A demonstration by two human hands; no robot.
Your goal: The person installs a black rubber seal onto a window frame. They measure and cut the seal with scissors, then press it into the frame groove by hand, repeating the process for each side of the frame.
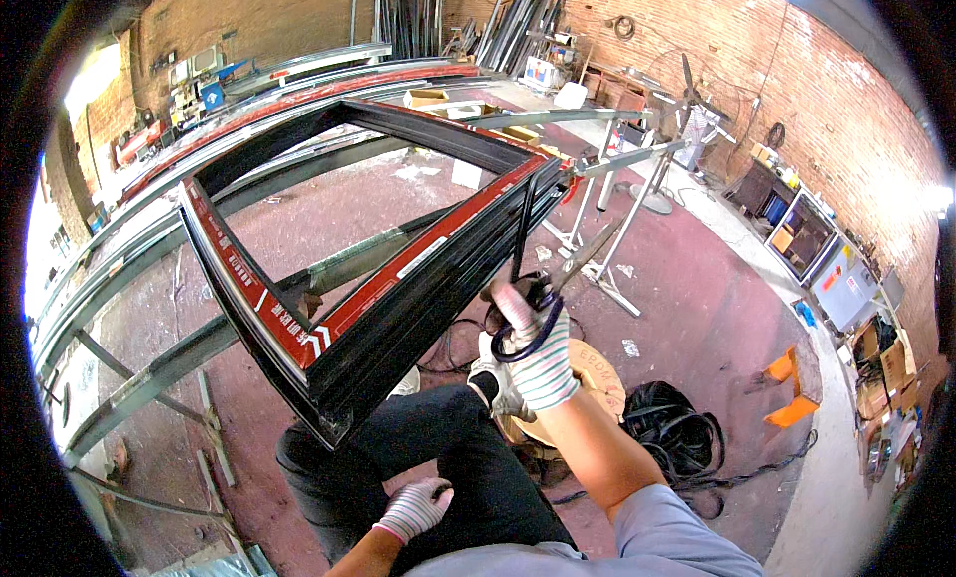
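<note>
My right hand [543, 363], in a striped knit glove, is closed round the dark handles of a pair of scissors [588, 258], blades pointing up and away. A thin black rubber strip [524, 224] runs from the near right corner of a black window frame [398, 323] down to this hand; whether the fingers grip it too cannot be told. The frame, with red film on its faces, lies tilted in front of me, its near corner above my knees. My left hand [413, 512], gloved with bare fingertips, rests curled on my lap; anything inside it is hidden.
Steel rails [149, 388] run beneath the frame toward the left. A metal stand [632, 238] is beyond the scissors. Right of my leg are a round, tan reel [595, 383] and coiled black strip [672, 433]. An orange bracket [794, 388] stands farther right, near cluttered cabinets [836, 278].
</note>
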